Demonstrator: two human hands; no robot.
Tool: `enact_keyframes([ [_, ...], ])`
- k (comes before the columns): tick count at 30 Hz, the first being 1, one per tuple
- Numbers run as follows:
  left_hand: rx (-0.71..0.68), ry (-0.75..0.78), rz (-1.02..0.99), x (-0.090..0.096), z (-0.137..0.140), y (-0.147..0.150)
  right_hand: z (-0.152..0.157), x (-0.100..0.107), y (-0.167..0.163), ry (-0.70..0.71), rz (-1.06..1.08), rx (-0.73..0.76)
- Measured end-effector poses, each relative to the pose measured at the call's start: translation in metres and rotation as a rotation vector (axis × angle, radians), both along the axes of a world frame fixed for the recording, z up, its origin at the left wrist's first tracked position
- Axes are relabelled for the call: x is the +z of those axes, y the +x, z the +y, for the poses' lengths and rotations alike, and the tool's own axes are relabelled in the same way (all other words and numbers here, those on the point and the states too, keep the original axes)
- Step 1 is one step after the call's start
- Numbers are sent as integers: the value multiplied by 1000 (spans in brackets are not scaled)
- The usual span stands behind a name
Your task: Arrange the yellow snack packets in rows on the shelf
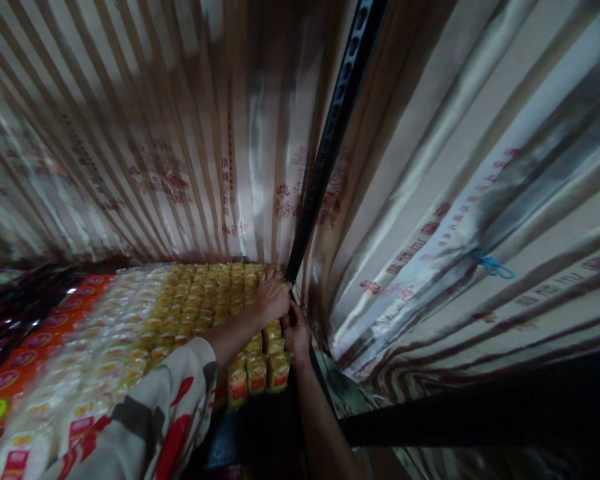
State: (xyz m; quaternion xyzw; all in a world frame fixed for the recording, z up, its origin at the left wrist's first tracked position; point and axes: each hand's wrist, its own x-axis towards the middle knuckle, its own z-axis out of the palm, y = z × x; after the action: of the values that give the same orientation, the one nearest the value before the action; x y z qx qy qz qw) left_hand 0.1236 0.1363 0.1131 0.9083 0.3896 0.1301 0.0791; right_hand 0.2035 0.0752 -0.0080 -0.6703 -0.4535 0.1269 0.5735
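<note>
My left hand point(273, 295) reaches across the rows of small yellow-wrapped packets point(200, 293) and rests at their far right corner, by the dark slotted metal post point(325, 143). Its fingers lie over the packet tops, slightly apart. Just below and to the right, my right hand point(298, 330) is at the right edge of the outermost row, with its fingers curled in close to the post. Whatever those fingers hold, if anything, is hidden. At the front of these rows, several yellow packets point(279, 371) with red labels stand upright, with a gap between two rows.
White clear-wrapped packets point(97, 347) fill rows to the left, beside an orange printed strip point(45, 340) and dark shiny packets point(20, 307). Pleated printed sheeting point(205, 133) hangs behind and to the right. A blue tie point(495, 265) is on it. A dark bar point(455, 420) crosses lower right.
</note>
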Motion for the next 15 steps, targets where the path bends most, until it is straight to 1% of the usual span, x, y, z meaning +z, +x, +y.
enact_keyframes([
  [3, 15, 17, -140, 3, -17, -8, -2, 2, 0, -8, 26, 11],
  [5, 21, 8, -270, 4, -35, -18, -4, 3, 1, 8, 30, 27],
  [7, 10, -12, -414, 6, -57, -32, -4, 4, 1, 25, 34, 34],
  [9, -7, -49, -537, 8, -85, -49, -4, 6, 1, 17, 43, 23],
  [11, -16, -120, -625, 7, -119, -71, -6, 10, 0, -12, 61, 18],
  [12, -12, -182, -648, 4, -137, -82, -8, 12, -1, -25, 66, 17],
  [14, -26, -328, -669, -9, -173, -108, -16, 18, -4, -49, 87, 25],
  [15, -39, -425, -648, -19, -191, -120, -23, 20, -5, -55, 115, 28],
])
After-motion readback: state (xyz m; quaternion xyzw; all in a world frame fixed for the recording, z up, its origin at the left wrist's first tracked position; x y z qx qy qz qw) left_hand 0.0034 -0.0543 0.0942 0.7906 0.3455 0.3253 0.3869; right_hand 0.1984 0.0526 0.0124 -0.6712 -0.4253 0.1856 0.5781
